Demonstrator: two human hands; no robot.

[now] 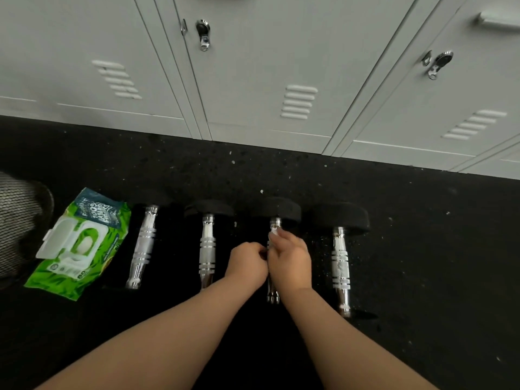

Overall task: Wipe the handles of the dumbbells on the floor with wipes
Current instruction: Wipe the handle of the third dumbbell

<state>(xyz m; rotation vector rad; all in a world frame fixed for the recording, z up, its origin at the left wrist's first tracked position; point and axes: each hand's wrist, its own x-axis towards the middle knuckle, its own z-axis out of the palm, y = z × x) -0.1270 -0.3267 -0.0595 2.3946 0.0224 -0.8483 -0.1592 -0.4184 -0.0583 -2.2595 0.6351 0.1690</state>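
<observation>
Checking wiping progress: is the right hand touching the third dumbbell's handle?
Touching. The head view shows the right hand wrapped over the third dumbbell's handle, no gap visible.

1. Four dumbbells lie side by side in a row on the floor [422, 249], handles pointing toward the lockers [253, 80] behind them
2. The wipes pack [81, 243] lies just left of the first dumbbell [143, 246]
3. The second dumbbell [207, 249] and fourth dumbbell [341, 266] flank the third dumbbell [275, 222]
4. Both hands, left hand [247, 266] and right hand [289, 260], meet over the third dumbbell's handle
5. A mesh object [17, 220] sits left of the pack
</observation>
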